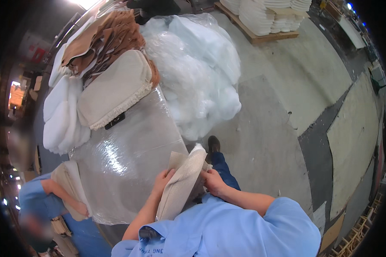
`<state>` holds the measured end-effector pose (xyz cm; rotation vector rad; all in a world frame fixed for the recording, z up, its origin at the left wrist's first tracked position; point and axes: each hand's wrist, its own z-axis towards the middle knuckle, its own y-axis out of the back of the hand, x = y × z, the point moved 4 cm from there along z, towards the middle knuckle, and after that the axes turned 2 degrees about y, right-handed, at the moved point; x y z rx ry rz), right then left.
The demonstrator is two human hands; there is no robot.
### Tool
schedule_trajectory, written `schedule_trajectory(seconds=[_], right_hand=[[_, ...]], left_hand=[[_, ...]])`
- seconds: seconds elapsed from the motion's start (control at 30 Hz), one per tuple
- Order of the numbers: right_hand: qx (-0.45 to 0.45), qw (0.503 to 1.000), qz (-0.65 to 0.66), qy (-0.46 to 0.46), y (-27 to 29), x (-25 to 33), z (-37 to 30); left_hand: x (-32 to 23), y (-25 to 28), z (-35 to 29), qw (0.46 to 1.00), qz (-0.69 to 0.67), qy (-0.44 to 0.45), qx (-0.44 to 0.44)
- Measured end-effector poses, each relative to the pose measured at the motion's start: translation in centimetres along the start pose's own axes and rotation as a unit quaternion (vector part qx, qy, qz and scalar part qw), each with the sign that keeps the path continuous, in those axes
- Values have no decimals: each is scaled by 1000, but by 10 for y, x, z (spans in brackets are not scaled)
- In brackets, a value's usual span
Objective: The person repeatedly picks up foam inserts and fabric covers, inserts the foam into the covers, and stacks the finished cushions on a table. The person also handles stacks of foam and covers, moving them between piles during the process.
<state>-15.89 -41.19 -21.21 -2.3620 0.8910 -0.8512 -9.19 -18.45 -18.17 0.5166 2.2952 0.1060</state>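
Note:
In front of my body I hold a beige fabric cushion cover [181,185] tilted upward, with white padding [197,147] poking out at its top end. My left hand [162,181] is closed on the cover's left edge, thumb on top. On the other side, my right hand [213,181] grips the right edge, its fingers partly hidden by the fabric. Just to the left is a plastic-wrapped table [128,147]. On its far part lies a stack of beige covers [113,88] with a fringed edge, and a small black object [114,121] shows beneath it.
White pads [62,113] hang over the table's left edge, by a brown fabric pile [109,36]. A big clear bag of white stuffing [197,64] stands beyond. A co-worker [45,197] handles another cover [70,182] at lower left. A pallet [261,37] holds white stacks.

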Motion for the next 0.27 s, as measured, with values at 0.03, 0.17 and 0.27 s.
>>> schedule_trajectory(seconds=[0.03, 0.17, 0.27], right_hand=[[-18, 999, 49, -6, -1, 6, 0], [-13, 990, 139, 24, 6, 17, 21], [-41, 986, 163, 9, 12, 15, 27]], left_hand=[[-13, -4, 7, 999, 22, 29, 17], [-59, -22, 39, 993, 49, 73, 78], [-67, -33, 53, 992, 60, 79, 81]])
